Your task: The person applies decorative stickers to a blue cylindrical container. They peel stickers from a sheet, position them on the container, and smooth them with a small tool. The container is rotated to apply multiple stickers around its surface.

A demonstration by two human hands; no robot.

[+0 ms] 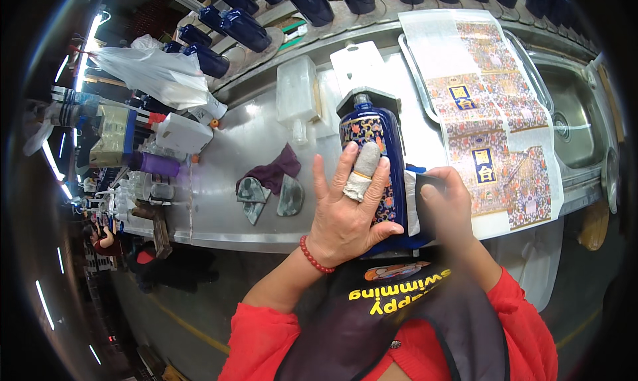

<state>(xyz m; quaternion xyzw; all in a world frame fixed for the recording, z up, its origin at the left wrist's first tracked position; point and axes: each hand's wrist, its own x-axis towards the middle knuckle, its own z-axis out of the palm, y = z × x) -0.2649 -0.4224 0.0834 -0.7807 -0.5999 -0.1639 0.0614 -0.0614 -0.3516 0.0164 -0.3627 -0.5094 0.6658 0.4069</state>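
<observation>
A dark blue bottle (397,156) with a flowered, gold-lined decal (361,129) on its face lies in front of me, neck pointing away. My left hand (344,223) rests on the decal with its fingers spread; one finger wears a grey cover and a white wrap. At the bottle's right side, my right hand (455,198) pinches a thin dark flat scraper (427,216), partly smeared by motion. A pale strip (412,205) shows between scraper and bottle. The underside of the bottle is hidden.
Printed decal sheets (522,148) lie over a metal tray (417,75) on the right, before a steel sink (571,125). Green scraper pieces (290,196) and a purple cloth (278,170) sit to the left. A clear container (296,92) stands behind; blue bottles (246,29) line the far side.
</observation>
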